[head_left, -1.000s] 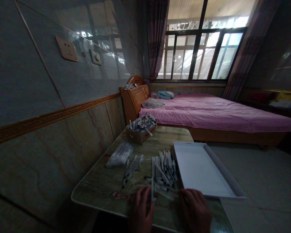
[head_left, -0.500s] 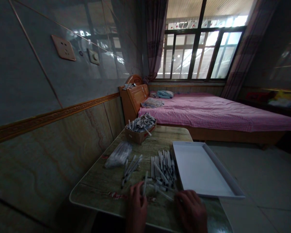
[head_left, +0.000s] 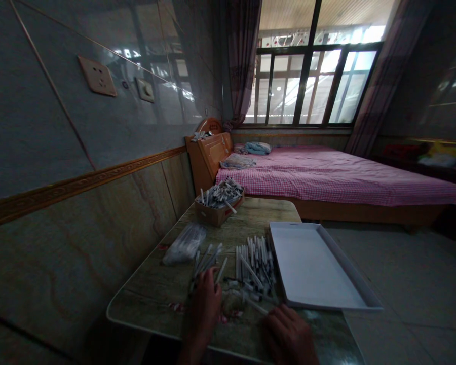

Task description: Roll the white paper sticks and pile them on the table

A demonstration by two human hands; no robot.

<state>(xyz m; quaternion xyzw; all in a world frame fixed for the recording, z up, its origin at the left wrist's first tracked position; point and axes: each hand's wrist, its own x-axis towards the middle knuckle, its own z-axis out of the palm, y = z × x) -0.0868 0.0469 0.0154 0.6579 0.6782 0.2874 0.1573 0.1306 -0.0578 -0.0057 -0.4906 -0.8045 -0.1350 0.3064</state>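
My left hand (head_left: 205,296) is closed round a clear-barrelled pen (head_left: 221,270) that sticks up past the fingers. It is at a small group of loose pens (head_left: 208,256), partly covering their near ends. My right hand (head_left: 289,329) is low at the table's front, fingers curled, with its fingertips at the near end of a slanting pen (head_left: 256,305); the fingers' undersides are hidden. Between and beyond the hands lies a larger pile of pens (head_left: 255,261), clear barrels with dark ends, roughly side by side, with short pieces scattered at its near end.
A shallow white tray (head_left: 323,268) lies right of the pile, overhanging the table's (head_left: 144,299) right edge. A cardboard box (head_left: 213,215) full of pens stands at the back, with a clear plastic bag (head_left: 185,243) before it. The wall is on the left; a bed (head_left: 307,172) stands beyond.
My left hand has moved left and forward with the pen, to the small group. My right hand has shifted slightly left and nearer to me, onto the slanting pen's end.
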